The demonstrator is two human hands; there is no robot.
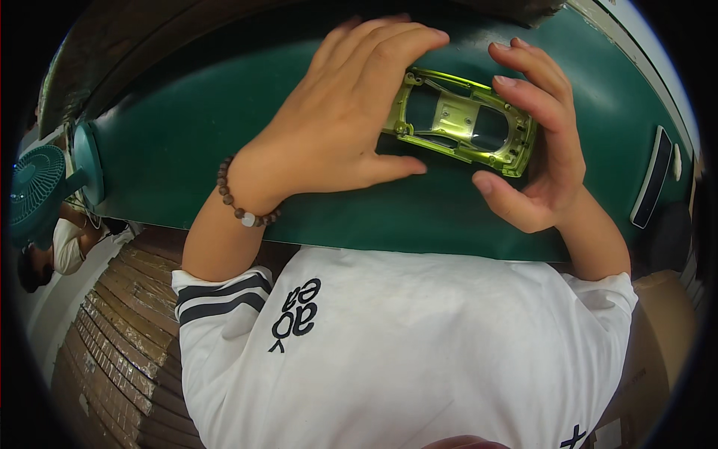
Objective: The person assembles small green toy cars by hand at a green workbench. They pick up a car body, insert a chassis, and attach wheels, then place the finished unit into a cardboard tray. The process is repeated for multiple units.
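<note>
A shiny yellow-green toy car body (455,116) with dark window areas lies on the green tabletop (179,142), between my two hands. My left hand (336,112) arches over the car's left end and hides part of it. Its thumb stretches along the near side, well apart from the fingers. Around the right end curves my right hand (553,142), fingers on the far side and thumb on the near side, with a gap between them. Neither hand is closed on the car; whether the left palm touches it is hidden. A brown bead bracelet (228,198) circles my left wrist.
At the table's left end stands a turquoise fan (41,183). A flat dark device with a pale edge (651,178) lies at the right, beside a small white object (677,162). Stacked brown cardboard (112,329) fills the lower left. Another person (63,251) appears at far left.
</note>
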